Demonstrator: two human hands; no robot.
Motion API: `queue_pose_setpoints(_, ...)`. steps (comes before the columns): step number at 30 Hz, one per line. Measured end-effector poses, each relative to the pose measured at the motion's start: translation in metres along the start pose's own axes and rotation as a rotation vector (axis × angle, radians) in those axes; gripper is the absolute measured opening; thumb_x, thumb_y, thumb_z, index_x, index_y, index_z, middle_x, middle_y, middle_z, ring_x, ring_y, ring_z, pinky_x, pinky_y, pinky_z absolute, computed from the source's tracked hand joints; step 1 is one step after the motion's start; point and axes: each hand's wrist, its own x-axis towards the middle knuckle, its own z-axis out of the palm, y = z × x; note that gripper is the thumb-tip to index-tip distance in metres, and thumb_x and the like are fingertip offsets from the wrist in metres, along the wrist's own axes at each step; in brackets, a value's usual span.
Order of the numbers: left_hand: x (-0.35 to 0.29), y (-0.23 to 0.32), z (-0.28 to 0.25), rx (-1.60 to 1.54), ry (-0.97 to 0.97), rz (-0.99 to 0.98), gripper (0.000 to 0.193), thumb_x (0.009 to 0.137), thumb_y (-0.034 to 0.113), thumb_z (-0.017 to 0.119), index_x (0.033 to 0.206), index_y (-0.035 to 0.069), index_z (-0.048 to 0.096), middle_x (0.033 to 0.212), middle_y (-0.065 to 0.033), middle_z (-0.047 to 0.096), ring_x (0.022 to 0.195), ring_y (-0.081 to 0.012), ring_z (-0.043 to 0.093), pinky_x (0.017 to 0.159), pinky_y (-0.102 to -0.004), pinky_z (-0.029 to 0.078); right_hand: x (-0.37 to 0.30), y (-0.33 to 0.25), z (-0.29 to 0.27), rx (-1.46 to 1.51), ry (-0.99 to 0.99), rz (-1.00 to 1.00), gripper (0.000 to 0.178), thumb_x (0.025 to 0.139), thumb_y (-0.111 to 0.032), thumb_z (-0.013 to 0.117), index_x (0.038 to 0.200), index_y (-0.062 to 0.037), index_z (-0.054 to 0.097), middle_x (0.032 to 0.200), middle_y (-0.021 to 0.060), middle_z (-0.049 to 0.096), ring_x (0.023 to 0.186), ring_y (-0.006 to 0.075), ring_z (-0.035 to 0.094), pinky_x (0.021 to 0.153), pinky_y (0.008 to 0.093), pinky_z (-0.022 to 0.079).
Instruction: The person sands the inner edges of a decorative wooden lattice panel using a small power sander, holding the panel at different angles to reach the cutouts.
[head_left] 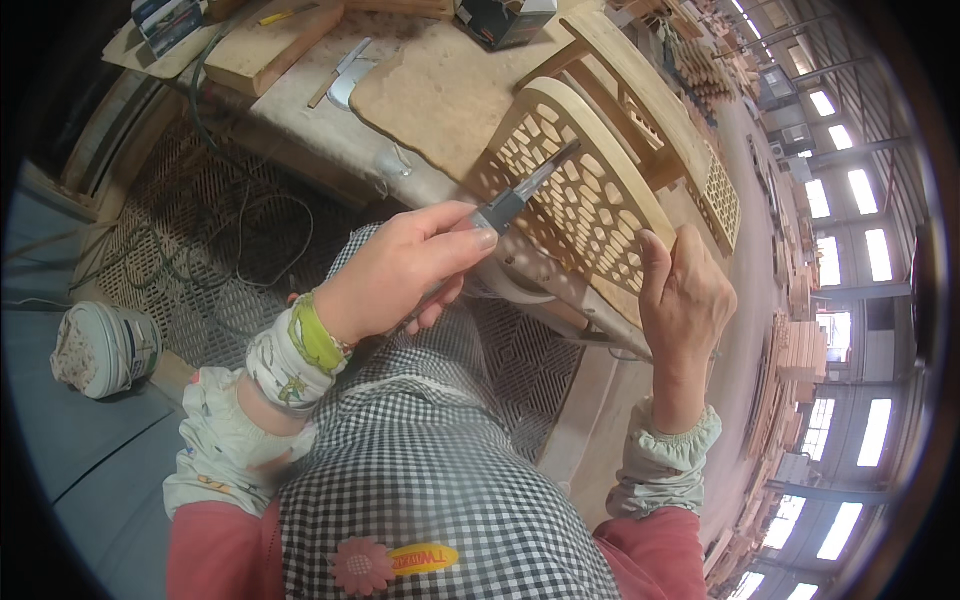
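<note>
My left hand (405, 265) is closed round a slim tool (512, 203) with a dark body and a narrow, pointed metal end. Its tip overlaps the pierced part of a pale wooden panel (607, 150); I cannot tell whether they touch. Irregular many-sided holes fill the panel inside a smooth curved frame. At the panel's near right corner, my right hand (688, 290) has its fingers curled and thumb raised, gripping the edge. Behind the panel, joined wooden parts (640, 55) run toward a second pierced section (722, 195).
Brown sheeting (425, 95) covers part of the workbench. A thick wooden block (270, 50), a dark box (503, 20) and a flat metal tool (350, 65) lie there. Cables cross the patterned floor mat beside a white bucket (105, 350). Stacked timber (800, 350) stands at right.
</note>
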Motion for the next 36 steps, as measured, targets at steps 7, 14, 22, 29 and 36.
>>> queue_pose_setpoints(7,0.005,-0.007,0.005,0.065,0.106,0.201,0.045,0.11,0.029,0.056,0.141,-0.003,0.057,0.073,0.0001,0.058,0.049,-0.0055,0.051,0.045,-0.0217,0.042,-0.001,0.003,-0.001,0.018,-0.012,-0.003,0.045,0.102,-0.041,0.07,0.081,-0.0066,0.051,0.07,0.0145,0.058,0.063,0.0363,0.06,0.058,0.045,0.046)
queue_pose_setpoints(14,-0.003,-0.009,-0.007,-0.142,-0.104,-0.072,0.033,0.112,0.03,0.052,0.126,0.001,0.059,0.07,-0.0008,0.058,0.048,-0.007,0.053,0.043,-0.0226,0.043,0.001,0.003,0.001,0.004,-0.011,0.036,0.044,0.103,-0.041,0.069,0.081,-0.0072,0.051,0.071,0.0141,0.059,0.064,0.0371,0.062,0.058,0.0457,0.046)
queue_pose_setpoints(22,-0.02,-0.018,-0.013,-0.102,-0.101,0.005,0.041,0.114,0.033,0.043,0.135,0.0,0.058,0.073,-0.0029,0.061,0.053,-0.0102,0.058,0.048,-0.0262,0.049,0.0,-0.002,0.003,-0.039,0.0,0.017,0.045,0.103,-0.042,0.069,0.081,-0.0072,0.05,0.071,0.0143,0.059,0.063,0.0372,0.062,0.057,0.0449,0.046)
queue_pose_setpoints(29,0.001,-0.018,-0.015,-0.46,-0.257,-0.062,0.047,0.117,0.035,0.037,0.144,0.0,0.054,0.078,-0.0058,0.059,0.053,-0.0113,0.052,0.048,-0.0279,0.048,-0.011,-0.004,-0.001,0.006,-0.013,-0.024,0.047,0.102,-0.043,0.069,0.081,-0.0066,0.05,0.071,0.0143,0.056,0.063,0.0366,0.059,0.057,0.0445,0.045)
queue_pose_setpoints(36,0.006,-0.026,-0.022,-0.439,-0.233,-0.051,0.046,0.115,0.037,0.042,0.14,0.0,0.054,0.078,-0.0063,0.059,0.052,-0.0105,0.051,0.046,-0.0266,0.046,-0.01,0.004,0.002,-0.015,-0.029,0.009,0.047,0.103,-0.044,0.068,0.081,-0.0064,0.05,0.071,0.0144,0.057,0.063,0.0367,0.06,0.057,0.0451,0.045)
